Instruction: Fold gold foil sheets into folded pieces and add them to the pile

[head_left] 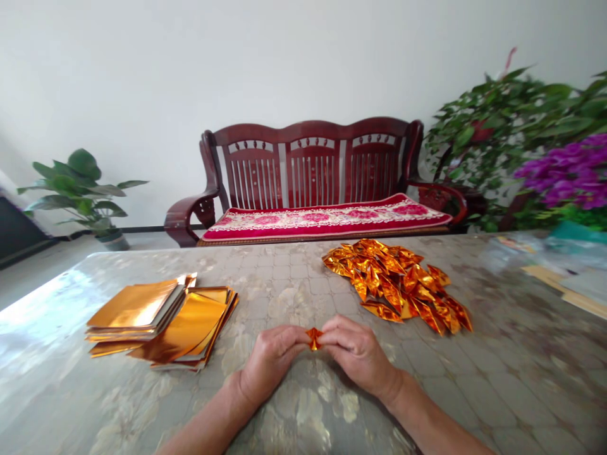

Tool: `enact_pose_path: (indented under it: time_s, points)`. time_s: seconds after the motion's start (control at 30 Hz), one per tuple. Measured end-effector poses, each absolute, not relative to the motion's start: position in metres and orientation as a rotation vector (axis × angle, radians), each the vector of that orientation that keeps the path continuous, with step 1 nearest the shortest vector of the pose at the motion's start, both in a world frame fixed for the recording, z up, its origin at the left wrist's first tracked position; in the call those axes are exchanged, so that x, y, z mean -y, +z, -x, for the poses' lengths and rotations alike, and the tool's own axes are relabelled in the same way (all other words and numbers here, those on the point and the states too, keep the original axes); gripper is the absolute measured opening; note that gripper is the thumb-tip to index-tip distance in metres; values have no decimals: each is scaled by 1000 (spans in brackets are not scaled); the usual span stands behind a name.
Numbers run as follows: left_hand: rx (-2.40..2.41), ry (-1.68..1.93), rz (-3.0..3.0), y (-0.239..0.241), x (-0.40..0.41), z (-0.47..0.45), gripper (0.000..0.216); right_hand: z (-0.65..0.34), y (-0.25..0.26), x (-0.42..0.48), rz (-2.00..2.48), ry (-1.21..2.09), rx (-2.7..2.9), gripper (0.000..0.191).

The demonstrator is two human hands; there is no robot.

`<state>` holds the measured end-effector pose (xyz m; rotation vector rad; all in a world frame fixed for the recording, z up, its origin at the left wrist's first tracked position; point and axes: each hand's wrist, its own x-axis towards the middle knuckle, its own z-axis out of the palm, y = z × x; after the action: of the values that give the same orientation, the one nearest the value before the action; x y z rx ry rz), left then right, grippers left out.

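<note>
Between my two hands is a small folded piece of orange-gold foil paper (313, 339), just above the table. My left hand (272, 354) pinches its left end, and my right hand (358, 351) pinches the right end. Only the creased middle of the paper shows; its ends are hidden by my fingers. Left of my hands lie stacks of flat gold foil sheets (137, 306), some edges showing grey. Beyond my right hand sits a heap of folded gold foil pieces (384, 278) with pointed ends.
A patterned cover lies over the table (294, 411). Plastic bags and papers (564, 259) rest at its right edge, near purple flowers (569, 170) and leafy plants (497, 120). Behind the table stands a dark red wooden bench (313, 170); a potted plant (85, 189) is at the left.
</note>
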<state>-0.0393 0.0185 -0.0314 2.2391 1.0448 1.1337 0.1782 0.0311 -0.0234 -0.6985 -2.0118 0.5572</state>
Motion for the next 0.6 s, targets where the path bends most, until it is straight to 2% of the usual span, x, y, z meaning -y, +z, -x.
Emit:
enact_pose_path:
  time_s: [0.6]
  points:
    - [-1127, 1256, -2260, -30, -13, 31, 15, -175, -20, -28, 703, 539, 2003, 7]
